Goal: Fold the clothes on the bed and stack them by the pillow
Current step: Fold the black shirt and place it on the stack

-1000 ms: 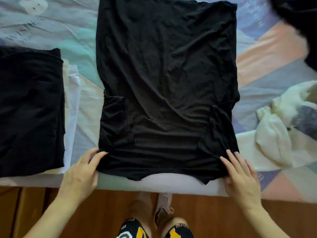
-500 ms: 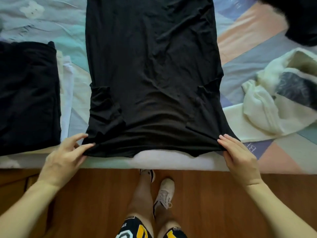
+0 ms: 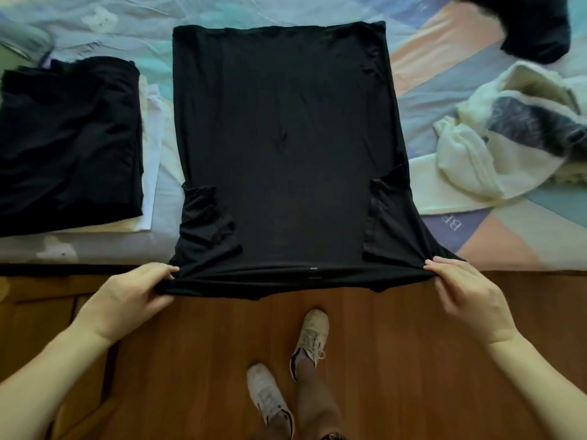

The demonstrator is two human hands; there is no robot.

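Black shirt (image 3: 286, 147) lies flat on the bed (image 3: 460, 68); our left hand (image 3: 133, 293) and right hand (image 3: 467, 293) pinch its near corners. Soft, light, limp fabric, best held at corners.

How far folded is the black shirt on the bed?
Partly folded. The black shirt lies flat with both sleeves tucked inward; left hand and right hand pinch its near edge, not yet folded over.
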